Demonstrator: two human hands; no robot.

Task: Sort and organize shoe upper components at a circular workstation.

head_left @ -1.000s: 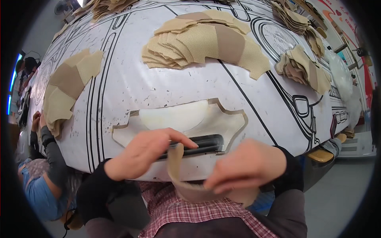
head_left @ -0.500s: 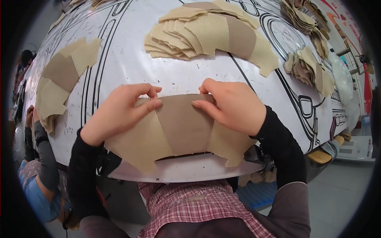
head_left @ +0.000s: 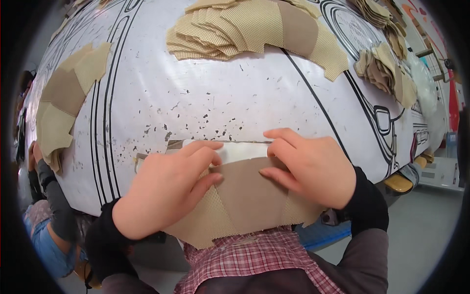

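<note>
A curved fabric piece [head_left: 252, 196], a smooth brown panel between two beige mesh ends, hangs over the table's near edge in front of my body. My left hand [head_left: 171, 186] grips its upper edge left of the brown panel, thumb on top and fingers curled. With thumb and bent fingers, my right hand [head_left: 313, 169] holds the same edge at the panel's right side; its fingertips are partly hidden. Just beyond that edge, between my hands, shows a white strip [head_left: 240, 151] with a thin brownish border.
A fanned stack of similar fabric pieces [head_left: 215, 34] lies at the far middle of the white table [head_left: 274, 98]. Another stack [head_left: 61, 98] is on the left, near a co-worker's arm [head_left: 56, 206]. A smaller pile [head_left: 377, 71] sits at the right. Dark specks dot the tabletop.
The fabric piece and both my hands have come nearer my body. The white strip beyond its upper edge now shows. The whole view has shifted slightly.
</note>
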